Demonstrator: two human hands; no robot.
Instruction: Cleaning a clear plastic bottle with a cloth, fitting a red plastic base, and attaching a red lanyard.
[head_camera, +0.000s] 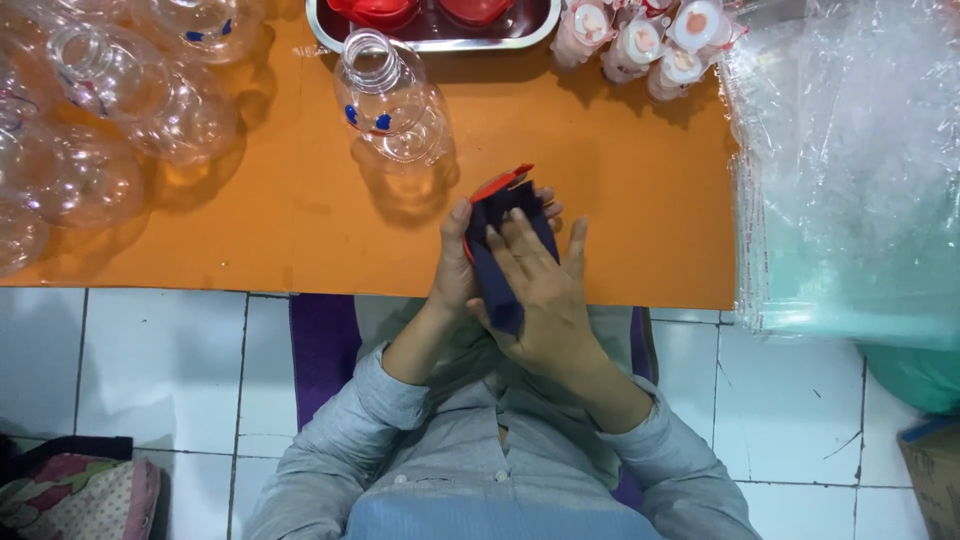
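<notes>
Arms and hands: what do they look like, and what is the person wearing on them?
Both arms wear light grey-blue long sleeves, pushed up to about the elbow, so the forearms are bare. The shirt has small buttons down the front. The left hand and right hand are bare: no gloves or watch visible.

One clear plastic bottle (392, 100) stands alone, about five more cluster at left (95, 130), four small capped bottles (640, 42), one metal tray (435, 30), one stack of clear bags (850, 170).

orange table (300, 220) | on it: navy cloth (500, 270) with red-orange lid (500, 182); clear bottle (392, 100), blue-red marks | beyond it: red caps in steel tray (330, 35) | below it: white floor tiles (150, 370)
</notes>
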